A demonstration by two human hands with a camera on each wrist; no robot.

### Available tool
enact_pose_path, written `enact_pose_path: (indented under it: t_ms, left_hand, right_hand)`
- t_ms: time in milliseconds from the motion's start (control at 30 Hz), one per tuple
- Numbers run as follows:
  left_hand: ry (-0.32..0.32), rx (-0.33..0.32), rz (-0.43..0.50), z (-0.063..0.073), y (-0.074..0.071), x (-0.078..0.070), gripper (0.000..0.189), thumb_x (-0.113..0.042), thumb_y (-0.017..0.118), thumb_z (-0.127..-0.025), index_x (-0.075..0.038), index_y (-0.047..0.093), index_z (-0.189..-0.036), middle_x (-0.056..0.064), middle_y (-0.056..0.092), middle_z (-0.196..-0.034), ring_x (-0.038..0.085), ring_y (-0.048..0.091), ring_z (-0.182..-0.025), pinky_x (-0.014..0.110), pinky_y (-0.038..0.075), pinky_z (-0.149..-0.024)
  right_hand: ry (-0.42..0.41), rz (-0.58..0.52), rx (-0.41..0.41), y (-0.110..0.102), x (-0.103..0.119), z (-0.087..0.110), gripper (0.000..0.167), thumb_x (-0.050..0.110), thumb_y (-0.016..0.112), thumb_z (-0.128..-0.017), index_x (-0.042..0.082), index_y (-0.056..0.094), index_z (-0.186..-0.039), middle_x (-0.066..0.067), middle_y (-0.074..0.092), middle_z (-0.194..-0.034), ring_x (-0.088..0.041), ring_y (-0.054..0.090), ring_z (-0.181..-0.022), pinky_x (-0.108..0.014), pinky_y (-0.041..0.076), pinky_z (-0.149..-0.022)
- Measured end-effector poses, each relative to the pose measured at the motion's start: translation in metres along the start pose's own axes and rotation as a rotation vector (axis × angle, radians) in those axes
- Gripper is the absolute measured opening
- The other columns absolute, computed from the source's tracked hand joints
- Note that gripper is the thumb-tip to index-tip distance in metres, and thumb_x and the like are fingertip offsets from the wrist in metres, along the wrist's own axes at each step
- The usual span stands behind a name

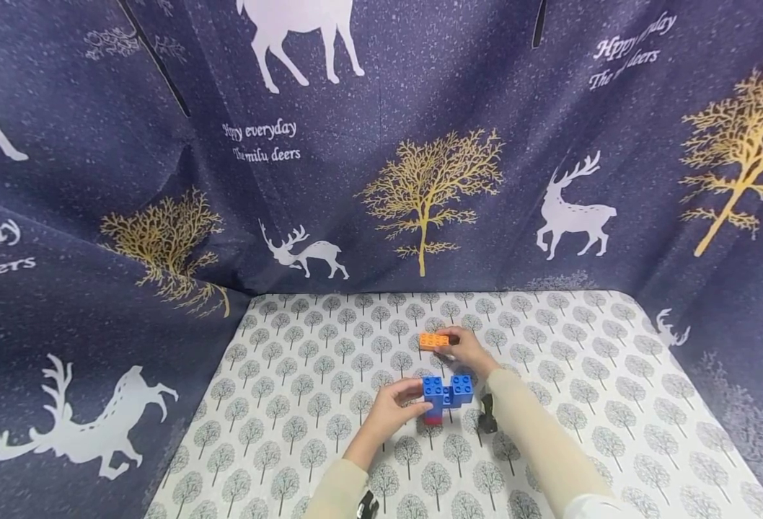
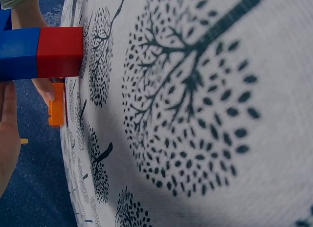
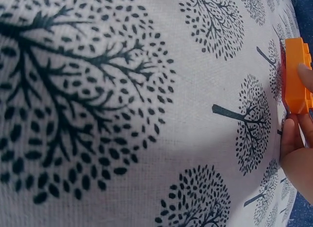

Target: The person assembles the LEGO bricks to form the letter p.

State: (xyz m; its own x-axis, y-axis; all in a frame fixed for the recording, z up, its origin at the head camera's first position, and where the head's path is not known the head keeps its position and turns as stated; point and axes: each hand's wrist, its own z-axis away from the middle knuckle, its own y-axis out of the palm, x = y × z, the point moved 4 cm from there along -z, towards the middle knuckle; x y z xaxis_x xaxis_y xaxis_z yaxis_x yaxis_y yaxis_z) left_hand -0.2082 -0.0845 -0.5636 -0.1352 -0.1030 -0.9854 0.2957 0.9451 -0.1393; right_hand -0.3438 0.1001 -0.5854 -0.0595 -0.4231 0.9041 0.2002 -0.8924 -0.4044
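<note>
In the head view my left hand (image 1: 391, 409) grips the left side of a blue toy-brick build (image 1: 431, 393). Two studded blue tops stand apart, joined by a lower blue piece. A red brick (image 2: 61, 51) forms its bottom end, close over the cloth in the left wrist view. Farther back, my right hand (image 1: 467, 351) pinches an orange studded brick (image 1: 431, 340) by its right end. The right wrist view shows thumb and fingers on this orange brick (image 3: 295, 82), with a thin red edge (image 3: 283, 73) along its underside.
A white cloth with dark tree prints (image 1: 290, 404) covers the table. Behind it and at both sides hangs a dark blue curtain (image 1: 381, 216) with deer and golden trees. Black wrist gear (image 1: 487, 413) sits by the right sleeve, near the blue build.
</note>
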Motion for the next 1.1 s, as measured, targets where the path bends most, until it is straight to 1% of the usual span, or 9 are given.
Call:
enact_pose_path:
  t_ms: [133,233,367,433,500,600,867,967,1100]
  left_hand:
    - [0.01,0.0,-0.001,0.0,0.0,-0.002,0.044,-0.018,0.076,-0.081,-0.006,0.063,-0.121,0.008,0.067,-0.116,0.023,0.063,-0.108,0.036,0.049,-0.1]
    - [0.003,0.003,-0.009,0.0,-0.001,-0.004,0.045,-0.019,0.076,-0.081,-0.006,0.062,-0.122,0.007,0.066,-0.116,0.022,0.063,-0.109,0.034,0.05,-0.1]
    - [-0.013,0.002,-0.014,0.0,-0.001,-0.006,0.044,-0.019,0.076,-0.081,-0.008,0.063,-0.122,0.006,0.066,-0.116,0.021,0.062,-0.109,0.031,0.05,-0.099]
    - [-0.013,0.003,-0.014,0.0,-0.001,-0.006,0.044,-0.019,0.076,-0.081,-0.008,0.063,-0.121,0.005,0.066,-0.116,0.021,0.062,-0.109,0.03,0.05,-0.099]
    - [-0.014,0.002,-0.015,0.001,-0.001,-0.005,0.044,-0.019,0.076,-0.081,-0.008,0.063,-0.122,0.005,0.066,-0.116,0.021,0.062,-0.109,0.03,0.05,-0.099]
    - [-0.013,0.002,-0.018,0.001,-0.001,-0.003,0.045,-0.019,0.076,-0.081,-0.007,0.062,-0.122,0.007,0.066,-0.117,0.022,0.062,-0.11,0.03,0.05,-0.099]
    - [-0.028,-0.005,-0.031,0.002,-0.002,-0.001,0.045,-0.023,0.076,-0.081,-0.01,0.063,-0.122,0.004,0.066,-0.116,0.02,0.062,-0.11,0.029,0.049,-0.099]
    - [-0.036,-0.002,-0.028,0.002,-0.001,0.0,0.045,-0.024,0.076,-0.081,-0.011,0.063,-0.122,0.003,0.066,-0.116,0.02,0.062,-0.11,0.028,0.049,-0.099]
    - [-0.035,-0.002,-0.018,0.002,0.0,-0.001,0.045,-0.022,0.076,-0.081,-0.01,0.063,-0.122,0.004,0.066,-0.117,0.02,0.062,-0.11,0.028,0.049,-0.099]
  right_hand:
    - [0.015,-0.043,0.026,-0.003,-0.001,0.0,0.039,0.007,0.075,-0.082,0.006,0.064,-0.12,-0.016,0.063,-0.112,-0.028,0.06,-0.099,-0.036,0.058,-0.081]
    - [-0.01,-0.081,0.055,-0.006,-0.001,0.0,0.038,0.007,0.074,-0.083,0.004,0.063,-0.12,-0.017,0.063,-0.111,-0.027,0.061,-0.098,-0.034,0.059,-0.075]
    - [-0.102,-0.015,0.069,-0.013,0.004,0.001,0.037,0.009,0.073,-0.085,0.003,0.063,-0.12,-0.017,0.065,-0.112,-0.03,0.062,-0.101,-0.041,0.057,-0.085]
    - [-0.131,0.049,0.06,-0.018,0.008,0.003,0.038,0.012,0.073,-0.085,0.004,0.063,-0.121,-0.017,0.065,-0.115,-0.032,0.061,-0.104,-0.046,0.053,-0.091]
    - [-0.131,0.071,0.058,-0.022,0.011,0.006,0.039,0.015,0.072,-0.085,0.005,0.062,-0.121,-0.017,0.064,-0.117,-0.033,0.06,-0.107,-0.049,0.051,-0.093]
    - [-0.131,0.076,0.055,-0.027,0.018,0.012,0.039,0.015,0.072,-0.085,0.005,0.062,-0.122,-0.018,0.062,-0.118,-0.034,0.059,-0.107,-0.049,0.052,-0.092]
    - [-0.145,0.063,0.075,-0.036,0.024,0.019,0.041,0.02,0.073,-0.085,0.008,0.063,-0.123,-0.015,0.06,-0.117,-0.032,0.057,-0.106,-0.037,0.056,-0.082]
    - [-0.167,0.057,0.083,-0.039,0.026,0.022,0.04,0.019,0.073,-0.085,0.008,0.063,-0.122,-0.014,0.061,-0.115,-0.031,0.057,-0.105,-0.038,0.057,-0.08]
    - [-0.192,0.034,0.106,-0.042,0.029,0.028,0.04,0.018,0.074,-0.084,0.008,0.063,-0.121,-0.014,0.06,-0.114,-0.032,0.059,-0.101,-0.047,0.057,-0.081]
